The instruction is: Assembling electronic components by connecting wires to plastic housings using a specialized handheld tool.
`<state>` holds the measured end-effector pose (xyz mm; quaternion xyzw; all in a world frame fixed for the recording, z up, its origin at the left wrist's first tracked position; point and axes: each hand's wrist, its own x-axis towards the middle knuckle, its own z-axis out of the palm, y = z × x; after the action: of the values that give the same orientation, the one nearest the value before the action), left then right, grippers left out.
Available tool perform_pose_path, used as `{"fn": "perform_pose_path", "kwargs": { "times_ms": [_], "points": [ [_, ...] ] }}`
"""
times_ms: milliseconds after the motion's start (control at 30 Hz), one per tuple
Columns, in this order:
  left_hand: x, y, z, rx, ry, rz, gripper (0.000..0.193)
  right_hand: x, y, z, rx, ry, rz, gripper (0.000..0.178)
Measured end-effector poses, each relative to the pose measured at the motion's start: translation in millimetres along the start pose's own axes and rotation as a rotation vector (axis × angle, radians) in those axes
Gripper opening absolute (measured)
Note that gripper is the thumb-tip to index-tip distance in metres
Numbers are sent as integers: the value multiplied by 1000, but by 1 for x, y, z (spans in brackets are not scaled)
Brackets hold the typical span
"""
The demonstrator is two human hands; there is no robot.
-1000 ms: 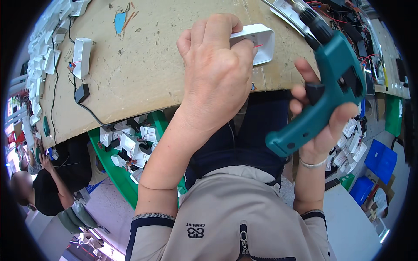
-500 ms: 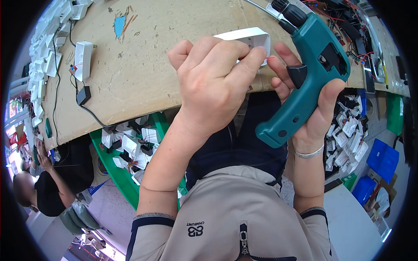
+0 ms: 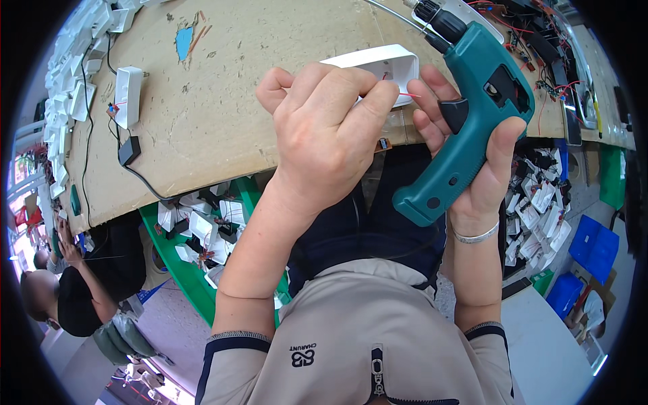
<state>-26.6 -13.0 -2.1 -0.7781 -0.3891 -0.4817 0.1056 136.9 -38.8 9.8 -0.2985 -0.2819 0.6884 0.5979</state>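
My left hand (image 3: 327, 131) is closed in a pinch, with a thin red wire (image 3: 409, 95) sticking out past its thumb and finger. Just behind it, a white plastic housing (image 3: 403, 66) stands on the table, partly hidden by the hand. A small circuit board (image 3: 384, 144) shows below the fingers, at the table edge. My right hand (image 3: 496, 158) holds a teal soldering gun (image 3: 469, 115) with a black trigger, black collar and thin metal tube. Its grip lies across the palm, thumb at the back and fingertips near the trigger. The tool's tip is hard to make out.
Another white housing (image 3: 128, 94) with a wired board lies left, beside a black block (image 3: 129, 149) on a cable. White housings pile up at far left. A green crate (image 3: 177, 270) of parts stands below the table. A co-worker (image 3: 84, 297) sits at left.
The soldering gun and my right hand have shifted slightly left. My left hand has moved a little left and down, showing more of the red wire and the small circuit board.
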Motion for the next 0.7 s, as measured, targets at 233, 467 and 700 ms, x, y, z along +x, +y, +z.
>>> {"fn": "perform_pose_path", "kwargs": {
  "times_ms": [233,467,700],
  "points": [
    [-1,1,2,96,-9,-36,13,-9,-8,-4,-77,-7,-45,87],
    [8,3,-2,146,-73,-127,14,-46,-34,-27,-74,-35,-114,88],
    [0,-6,14,-76,17,-126,10,-82,-47,-31,-378,98,-165,89]
  ]
}}
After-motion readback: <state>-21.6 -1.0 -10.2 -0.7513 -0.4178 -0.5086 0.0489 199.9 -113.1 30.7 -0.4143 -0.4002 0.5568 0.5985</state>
